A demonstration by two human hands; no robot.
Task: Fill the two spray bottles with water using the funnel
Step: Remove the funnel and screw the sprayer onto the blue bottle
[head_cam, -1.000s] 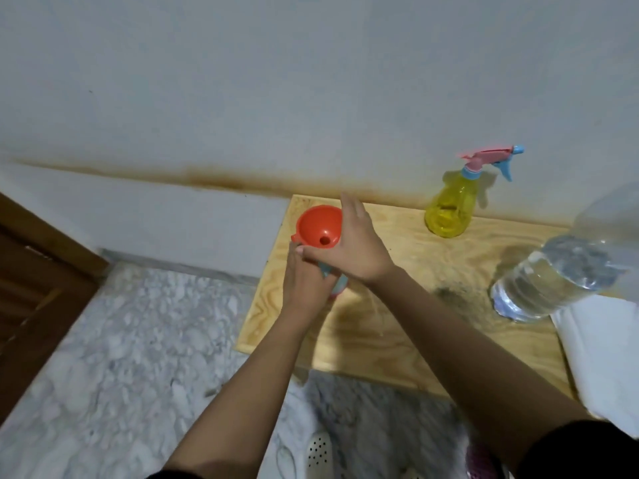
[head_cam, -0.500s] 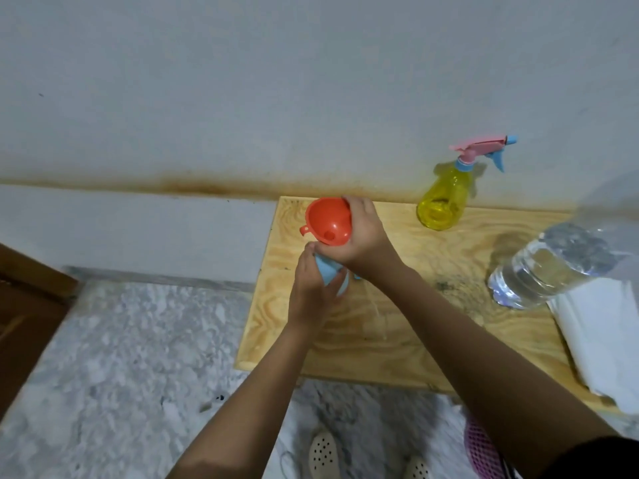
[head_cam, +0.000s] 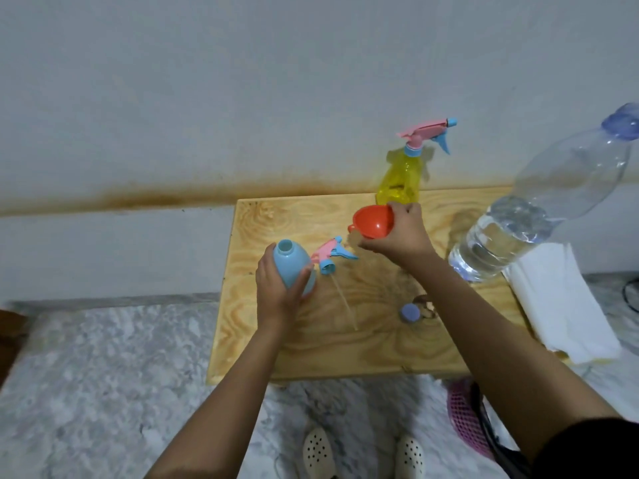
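Hands divided — the uncapped blue bottle (head_cam: 289, 263) is gripped by the left hand (head_cam: 279, 297) at the desk's (head_cam: 363, 344) left side; the orange funnel (head_cam: 375, 223) is held apart in the right hand (head_cam: 403, 236). A spill may be caused if the funnel is seated crooked.

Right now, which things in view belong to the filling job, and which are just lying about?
Job: blue spray bottle, orange funnel, yellow spray bottle, detached spray head, water bottle, small blue cap, perhaps the bottle's.
Lying about: white cloth, pink mesh item.
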